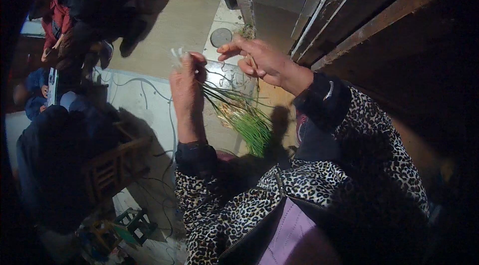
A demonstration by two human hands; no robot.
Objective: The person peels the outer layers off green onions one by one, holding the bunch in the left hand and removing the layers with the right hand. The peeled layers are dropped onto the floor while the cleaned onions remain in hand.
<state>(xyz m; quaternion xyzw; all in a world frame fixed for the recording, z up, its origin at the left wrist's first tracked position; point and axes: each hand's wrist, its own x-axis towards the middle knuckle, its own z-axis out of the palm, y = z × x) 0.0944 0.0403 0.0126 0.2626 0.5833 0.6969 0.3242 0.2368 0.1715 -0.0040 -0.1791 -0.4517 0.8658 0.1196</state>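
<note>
My left hand point(186, 85) is closed around a few thin green onions point(212, 91). Their white root ends stick out blurred above my thumb, and the dark green stalks trail down to the right. To its right, apart from it, my right hand point(264, 61) is raised with the index finger pointing left. The other fingers are curled around a small tan strip, too small to name for certain. Below both hands lies a heap of green onions point(254, 133), bright green at the near end and straw-coloured at the other.
At the left a person in dark clothes point(60, 150) sits by a wooden chair point(117, 168). Another person point(55, 23) with a red sleeve is farther off. Cables point(144, 85) cross the pale floor. Wooden boards point(374, 25) stand at right; a green stool point(132, 225) is lower left.
</note>
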